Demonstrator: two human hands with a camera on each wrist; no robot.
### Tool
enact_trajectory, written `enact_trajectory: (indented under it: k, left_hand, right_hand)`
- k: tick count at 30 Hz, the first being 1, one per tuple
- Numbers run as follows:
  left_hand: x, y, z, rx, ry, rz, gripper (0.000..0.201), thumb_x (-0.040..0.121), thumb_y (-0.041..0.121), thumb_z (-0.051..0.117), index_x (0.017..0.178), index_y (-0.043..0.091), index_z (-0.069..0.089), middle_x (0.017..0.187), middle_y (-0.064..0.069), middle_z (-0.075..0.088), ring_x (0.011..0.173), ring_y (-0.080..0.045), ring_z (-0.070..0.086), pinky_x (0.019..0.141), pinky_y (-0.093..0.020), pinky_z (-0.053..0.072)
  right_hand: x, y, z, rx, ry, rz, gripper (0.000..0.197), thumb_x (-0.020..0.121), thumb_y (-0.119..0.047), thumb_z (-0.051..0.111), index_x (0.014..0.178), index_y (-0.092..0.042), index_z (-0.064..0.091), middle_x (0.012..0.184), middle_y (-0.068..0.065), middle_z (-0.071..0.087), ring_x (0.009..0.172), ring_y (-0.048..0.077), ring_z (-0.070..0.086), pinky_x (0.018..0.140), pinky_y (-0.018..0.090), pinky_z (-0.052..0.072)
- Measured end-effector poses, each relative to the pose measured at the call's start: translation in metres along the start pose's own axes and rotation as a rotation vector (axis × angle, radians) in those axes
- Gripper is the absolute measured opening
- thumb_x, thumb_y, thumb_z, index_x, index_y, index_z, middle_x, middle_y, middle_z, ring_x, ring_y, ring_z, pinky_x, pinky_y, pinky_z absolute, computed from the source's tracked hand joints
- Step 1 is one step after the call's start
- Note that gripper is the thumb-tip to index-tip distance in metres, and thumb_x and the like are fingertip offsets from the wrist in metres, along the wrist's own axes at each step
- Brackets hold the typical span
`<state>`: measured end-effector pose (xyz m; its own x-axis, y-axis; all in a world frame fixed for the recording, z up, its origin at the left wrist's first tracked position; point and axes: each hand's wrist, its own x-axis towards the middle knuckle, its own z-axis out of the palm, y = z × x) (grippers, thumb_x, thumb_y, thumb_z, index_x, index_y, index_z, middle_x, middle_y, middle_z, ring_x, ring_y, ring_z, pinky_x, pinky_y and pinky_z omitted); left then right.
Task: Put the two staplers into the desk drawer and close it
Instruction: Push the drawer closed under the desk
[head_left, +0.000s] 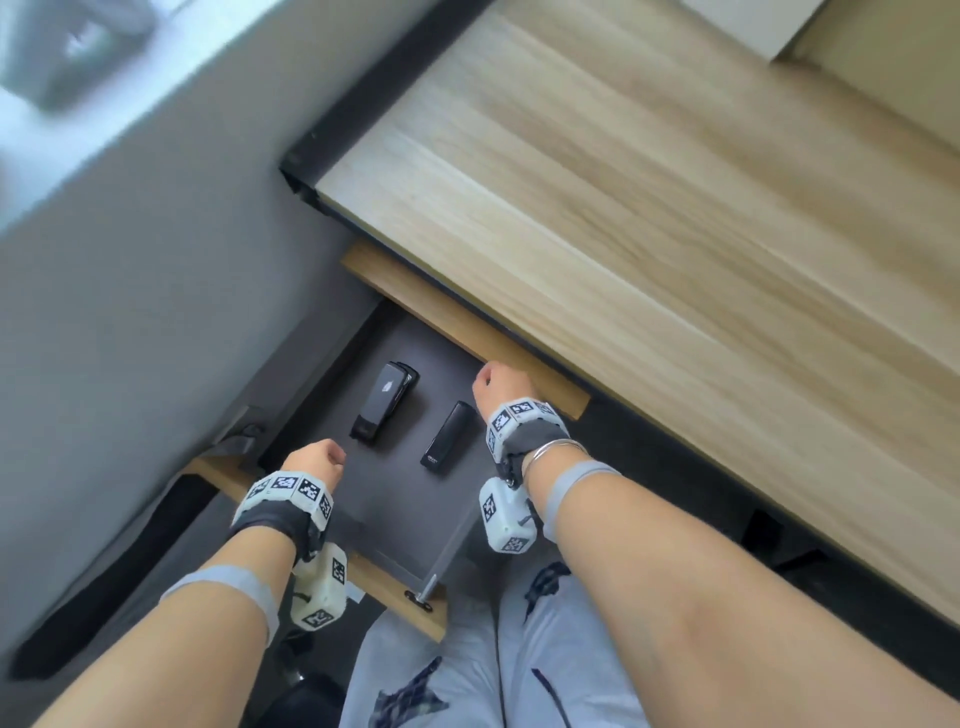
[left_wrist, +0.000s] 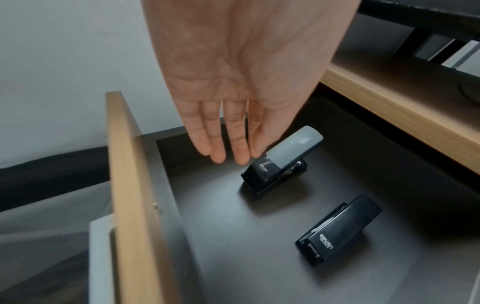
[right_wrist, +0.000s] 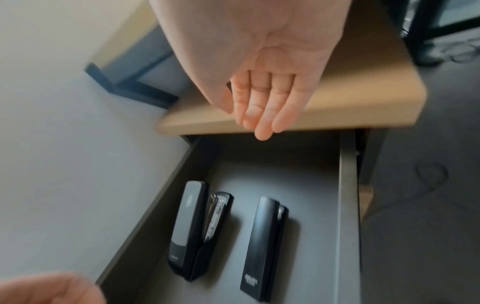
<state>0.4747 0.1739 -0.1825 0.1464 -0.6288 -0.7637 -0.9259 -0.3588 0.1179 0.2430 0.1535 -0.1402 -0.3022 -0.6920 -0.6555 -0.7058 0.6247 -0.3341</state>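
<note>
The desk drawer (head_left: 395, 493) stands pulled out, dark inside, with a wooden front panel (left_wrist: 130, 205). Two staplers lie side by side on its floor: a grey-topped one (head_left: 384, 402) on the left and an all-black one (head_left: 449, 436) on the right. My left hand (head_left: 311, 457) hovers over the drawer's left part, fingers straight and empty, their tips just above the grey-topped stapler (left_wrist: 283, 162). My right hand (head_left: 501, 384) hangs open and empty near the wooden rail under the desktop, beyond the black stapler (right_wrist: 265, 246).
The pale wooden desktop (head_left: 623, 208) fills the upper right and overhangs the drawer's back. A grey wall (head_left: 130, 312) runs along the left. My lap in grey trousers (head_left: 467, 665) sits right below the drawer front. A metal slide rail (head_left: 441, 561) shows on the drawer's right side.
</note>
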Motion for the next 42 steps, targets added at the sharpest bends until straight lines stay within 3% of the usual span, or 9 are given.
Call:
enact_trajectory:
  k: [10, 13, 19, 23, 25, 30, 33, 39, 42]
  left_hand:
    - [-0.055, -0.017, 0.002, 0.320, -0.116, -0.207, 0.029, 0.077, 0.009, 0.063, 0.105, 0.005, 0.067, 0.108, -0.012, 0.071, 0.091, -0.028, 0.066, 0.081, -0.028, 0.053]
    - [-0.062, -0.021, 0.007, 0.351, -0.149, -0.235, 0.040, 0.073, 0.008, 0.064, 0.112, 0.013, 0.068, 0.114, -0.007, 0.070, 0.084, -0.024, 0.060, 0.083, -0.026, 0.054]
    - [-0.052, -0.025, 0.021, 0.332, -0.203, -0.237, 0.047, 0.080, 0.010, 0.058, 0.126, 0.019, 0.060, 0.122, -0.007, 0.064, 0.097, -0.027, 0.061, 0.080, -0.028, 0.049]
    - [-0.057, -0.019, 0.024, 0.312, -0.235, -0.269, 0.006, 0.075, 0.007, 0.064, 0.069, 0.007, 0.064, 0.073, -0.006, 0.062, 0.083, -0.026, 0.063, 0.071, -0.025, 0.051]
    - [-0.058, -0.015, 0.025, 0.212, -0.274, -0.336, 0.022, 0.070, 0.007, 0.064, 0.052, 0.012, 0.052, 0.060, -0.001, 0.053, 0.077, -0.024, 0.063, 0.065, -0.023, 0.051]
    - [-0.050, -0.009, 0.023, 0.037, -0.132, -0.337, 0.028, 0.074, 0.004, 0.068, 0.053, 0.005, 0.050, 0.065, -0.011, 0.062, 0.072, -0.030, 0.062, 0.060, -0.027, 0.047]
    - [-0.042, 0.001, 0.021, -0.037, -0.076, -0.301, 0.007, 0.072, 0.002, 0.067, 0.068, 0.000, 0.062, 0.084, -0.018, 0.072, 0.070, -0.031, 0.063, 0.059, -0.028, 0.048]
    - [-0.028, 0.035, 0.013, -0.142, 0.018, -0.283, 0.023, 0.083, 0.010, 0.065, 0.068, -0.003, 0.054, 0.095, -0.022, 0.067, 0.090, -0.038, 0.065, 0.077, -0.036, 0.051]
    - [-0.020, 0.061, 0.004, -0.240, 0.032, -0.315, 0.036, 0.085, 0.019, 0.065, 0.107, -0.008, 0.056, 0.115, -0.029, 0.063, 0.104, -0.041, 0.062, 0.085, -0.041, 0.050]
  right_hand:
    - [-0.026, 0.009, -0.102, -0.028, 0.295, -0.244, 0.028, 0.092, -0.016, 0.043, 0.098, -0.017, 0.070, 0.094, 0.014, 0.074, 0.087, 0.032, 0.069, 0.074, 0.033, 0.056]
    - [-0.011, 0.034, -0.122, -0.023, 0.414, -0.186, 0.028, 0.093, -0.011, 0.042, 0.104, -0.013, 0.067, 0.104, 0.014, 0.071, 0.095, 0.031, 0.066, 0.071, 0.027, 0.046]
    - [0.013, 0.082, -0.124, -0.119, 0.670, -0.097, 0.044, 0.085, -0.011, 0.048, 0.126, -0.026, 0.056, 0.137, 0.003, 0.049, 0.123, 0.030, 0.043, 0.099, 0.037, 0.036]
    - [0.022, 0.092, -0.106, -0.197, 0.738, -0.104, 0.053, 0.091, -0.020, 0.043, 0.142, -0.035, 0.039, 0.155, -0.002, 0.033, 0.143, 0.024, 0.028, 0.113, 0.040, 0.024]
    - [0.024, 0.095, -0.099, -0.239, 0.775, -0.093, 0.054, 0.092, -0.023, 0.039, 0.144, -0.038, 0.034, 0.157, -0.004, 0.029, 0.146, 0.021, 0.025, 0.116, 0.040, 0.020]
    - [0.026, 0.096, -0.098, -0.254, 0.814, -0.092, 0.055, 0.091, -0.024, 0.039, 0.143, -0.039, 0.034, 0.156, -0.005, 0.031, 0.145, 0.020, 0.027, 0.116, 0.041, 0.021]
    - [0.026, 0.096, -0.098, -0.249, 0.830, -0.097, 0.056, 0.089, -0.023, 0.039, 0.142, -0.038, 0.036, 0.155, -0.004, 0.033, 0.144, 0.021, 0.029, 0.116, 0.042, 0.023]
    - [0.027, 0.095, -0.097, -0.244, 0.881, -0.117, 0.056, 0.084, -0.023, 0.038, 0.138, -0.035, 0.044, 0.150, -0.001, 0.044, 0.139, 0.024, 0.039, 0.112, 0.043, 0.031]
    - [0.028, 0.095, -0.097, -0.246, 0.892, -0.119, 0.057, 0.082, -0.024, 0.036, 0.137, -0.035, 0.046, 0.148, 0.000, 0.046, 0.137, 0.025, 0.042, 0.111, 0.044, 0.033]
